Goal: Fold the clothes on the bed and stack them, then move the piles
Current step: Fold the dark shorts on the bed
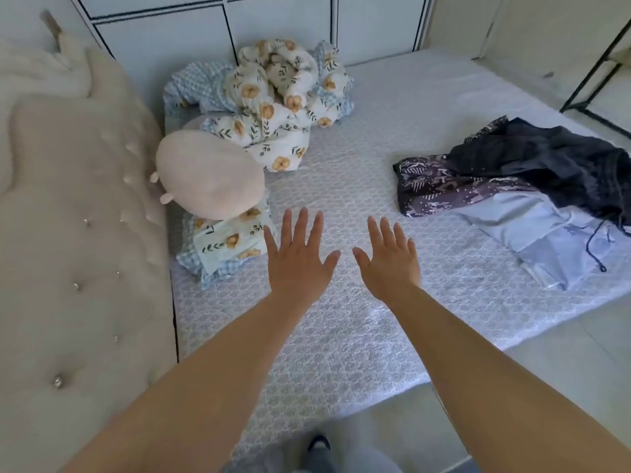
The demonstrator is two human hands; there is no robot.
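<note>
Left hand (297, 257): fingers straight and spread, holds nothing, above the bed (341, 336).
Right hand (389, 261): the same, empty.
Clothes (512, 199): loose unfolded heap at the right of the bed, well apart from both hands.
Progress: no folded pile visible; everything is left.
Writing: none readable.

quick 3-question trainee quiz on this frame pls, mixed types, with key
1. True or false: the left hand grips the dark garment.
2. The clothes heap lies to which side of the hands? A) left B) right C) between them
3. Fill in: the round cushion rests on the floral ____.

Key: 1. false, both the left and right hand are open over the bare mattress. 2. B. 3. pillow.
</note>
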